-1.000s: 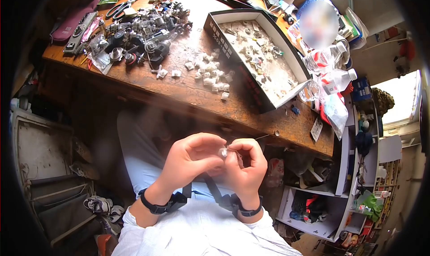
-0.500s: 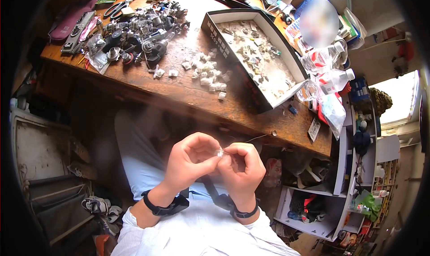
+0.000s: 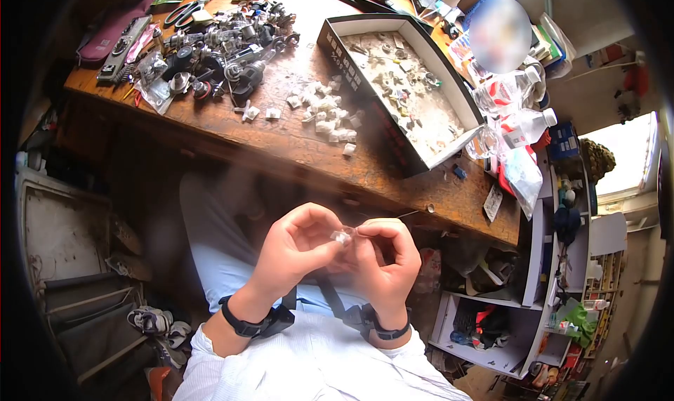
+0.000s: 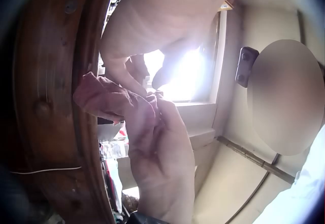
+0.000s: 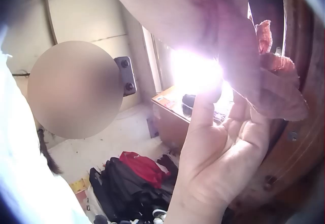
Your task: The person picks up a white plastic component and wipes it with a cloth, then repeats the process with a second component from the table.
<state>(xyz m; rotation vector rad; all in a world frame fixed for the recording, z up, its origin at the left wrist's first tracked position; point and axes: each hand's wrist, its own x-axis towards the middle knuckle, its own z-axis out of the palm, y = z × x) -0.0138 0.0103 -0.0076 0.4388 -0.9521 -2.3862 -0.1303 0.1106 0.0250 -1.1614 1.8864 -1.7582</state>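
Both hands are raised close together in front of the desk edge. In the head view, my left hand [image 3: 295,250] pinches a small clear-and-white plastic piece [image 3: 341,237] between thumb and fingertips. My right hand [image 3: 386,257] is right beside it, thumb and forefinger pinched at the piece's right side. A pinkish cloth [image 4: 104,97] is bunched in the right hand and hangs out past its fingers; the right wrist view shows the cloth [image 5: 284,87] too. Glare washes out the fingertips in the wrist views. Similar whitish plastic pieces [image 3: 326,116] lie in a loose heap on the desk.
A black-sided shallow box [image 3: 414,85] with small parts stands on the wooden desk [image 3: 232,137]. Left of it is a pile of bulbs and metal fittings [image 3: 232,50], with scissors [image 3: 196,6] behind. Plastic bottles [image 3: 526,127] crowd the right end. Shelves [image 3: 491,331] stand at the right.
The hands closed in on each other, then the right hand drew slightly right, showing more of the plastic piece. The left hand has risen a little. The desk things stay put.
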